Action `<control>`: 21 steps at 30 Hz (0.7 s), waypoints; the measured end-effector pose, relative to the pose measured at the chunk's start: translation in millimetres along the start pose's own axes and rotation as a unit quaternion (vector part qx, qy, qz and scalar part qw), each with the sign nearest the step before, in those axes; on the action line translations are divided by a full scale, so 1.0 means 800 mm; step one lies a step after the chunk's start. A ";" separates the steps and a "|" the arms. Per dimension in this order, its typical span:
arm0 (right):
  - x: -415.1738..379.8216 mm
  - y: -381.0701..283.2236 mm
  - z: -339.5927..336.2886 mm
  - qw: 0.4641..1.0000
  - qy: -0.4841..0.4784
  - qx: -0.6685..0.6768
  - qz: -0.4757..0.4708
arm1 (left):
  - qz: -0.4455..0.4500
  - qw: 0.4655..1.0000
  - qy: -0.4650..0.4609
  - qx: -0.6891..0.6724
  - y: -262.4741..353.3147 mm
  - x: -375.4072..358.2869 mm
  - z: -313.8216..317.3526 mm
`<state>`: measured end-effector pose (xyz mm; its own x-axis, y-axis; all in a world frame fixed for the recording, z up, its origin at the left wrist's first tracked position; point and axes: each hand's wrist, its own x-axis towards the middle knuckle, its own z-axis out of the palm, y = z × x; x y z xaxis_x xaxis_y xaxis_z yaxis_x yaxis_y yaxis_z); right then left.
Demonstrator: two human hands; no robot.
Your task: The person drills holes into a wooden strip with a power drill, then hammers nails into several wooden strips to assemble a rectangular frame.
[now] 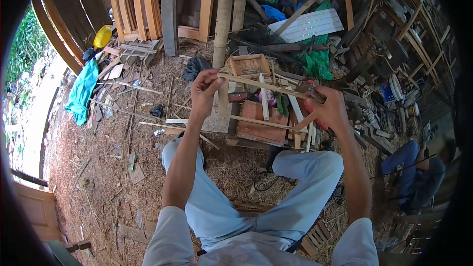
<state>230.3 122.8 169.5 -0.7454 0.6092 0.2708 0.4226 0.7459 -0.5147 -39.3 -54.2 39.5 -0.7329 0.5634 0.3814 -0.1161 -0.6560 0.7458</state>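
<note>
A thin pale wood strip (pixel 261 84) is held up at both ends in front of me. My left hand (pixel 203 90) pinches its left end between thumb and fingers. At the right end, my right hand (pixel 329 104) is closed round a dark metal tool (pixel 310 91), which touches the strip; its exact kind is hard to make out. Below the strip stands a low bench with a reddish board (pixel 261 124). An open wooden box (pixel 250 65) lies behind it. More pale strips lie across the bench, one white piece (pixel 264 98) pointing away from me.
Wood shavings cover the ground (pixel 123 167). A bamboo post (pixel 224 19) rises behind the bench. Wooden frames (pixel 138 5) stand at the back left, near a yellow helmet (pixel 103 36). Another person (pixel 426 175) sits at the far right. Scrap wood lies around.
</note>
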 end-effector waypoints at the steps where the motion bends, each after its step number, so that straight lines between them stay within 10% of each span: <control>1: 0.000 -0.001 -0.001 1.000 0.000 0.004 0.002 | -0.001 1.000 -0.001 0.000 0.000 0.000 0.001; 21: -0.007 0.008 0.010 0.998 0.041 0.012 -0.038 | -0.046 0.998 0.026 0.016 -0.012 -0.004 0.000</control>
<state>233.0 122.1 158.2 -0.7304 0.5712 0.3744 0.3532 0.7851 -0.5088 -35.8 -49.8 31.0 -0.7543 0.5931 0.2816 -0.1643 -0.5858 0.7936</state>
